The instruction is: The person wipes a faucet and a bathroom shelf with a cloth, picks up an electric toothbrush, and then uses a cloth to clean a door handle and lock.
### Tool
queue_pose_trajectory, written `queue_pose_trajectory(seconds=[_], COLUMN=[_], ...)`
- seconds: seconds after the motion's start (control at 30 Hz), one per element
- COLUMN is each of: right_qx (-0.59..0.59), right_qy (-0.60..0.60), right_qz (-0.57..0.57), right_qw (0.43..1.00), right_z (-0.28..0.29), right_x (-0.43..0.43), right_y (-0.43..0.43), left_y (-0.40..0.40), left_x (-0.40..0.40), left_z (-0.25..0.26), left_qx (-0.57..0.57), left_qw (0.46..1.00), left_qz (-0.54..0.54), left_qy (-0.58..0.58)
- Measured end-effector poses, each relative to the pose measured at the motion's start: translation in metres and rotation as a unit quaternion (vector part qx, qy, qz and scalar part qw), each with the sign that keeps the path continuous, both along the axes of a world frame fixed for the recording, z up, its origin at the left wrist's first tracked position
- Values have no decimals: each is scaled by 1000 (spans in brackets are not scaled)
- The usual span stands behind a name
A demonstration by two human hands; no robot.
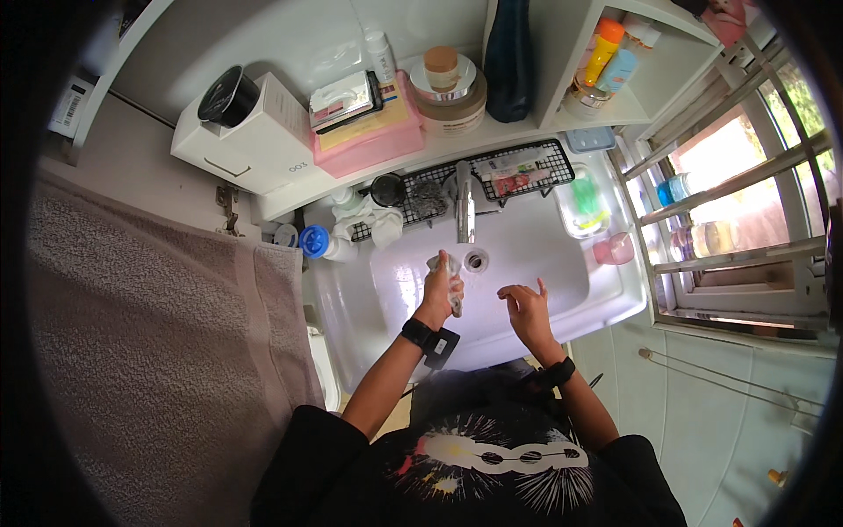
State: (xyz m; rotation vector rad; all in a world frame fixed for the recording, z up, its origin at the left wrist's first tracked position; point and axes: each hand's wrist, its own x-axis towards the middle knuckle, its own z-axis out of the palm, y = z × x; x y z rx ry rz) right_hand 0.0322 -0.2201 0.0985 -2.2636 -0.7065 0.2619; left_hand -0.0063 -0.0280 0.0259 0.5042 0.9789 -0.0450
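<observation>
Over the white washbasin (395,290), my left hand (440,293) grips a crumpled whitish cloth (456,305). Parts of the cloth bulge out on both sides of the fist. My right hand (529,309) hovers above the basin's right half with its fingers loosely bent and apart, holding nothing. Between and beyond the two hands is the round drain (475,261). The chrome faucet (465,204) points toward me from the basin's back edge, and I cannot tell whether water runs. A black band sits on each wrist.
Behind the faucet, a black wire rack (560,165) carries tubes and a grey scouring pad (427,197). A blue-capped bottle (316,242) stands at left, a pink cup (614,249) and soap dish (585,197) at right. A grey towel (151,316) hangs left; a barred window (724,197) is right.
</observation>
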Motion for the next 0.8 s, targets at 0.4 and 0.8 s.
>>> queue_pose_trajectory(seconds=[0.4,0.8], right_qx=[126,19], right_qy=[186,2], right_qz=[66,88], right_qw=[972,996], right_z=[-22,-24], right_x=[-3,-16], right_y=[18,31], left_y=[-11,-15], left_x=[10,5], left_z=[14,-8], left_qx=[42,-143], left_qw=[995,980], left_qz=[68,35], left_qy=[-57,-136])
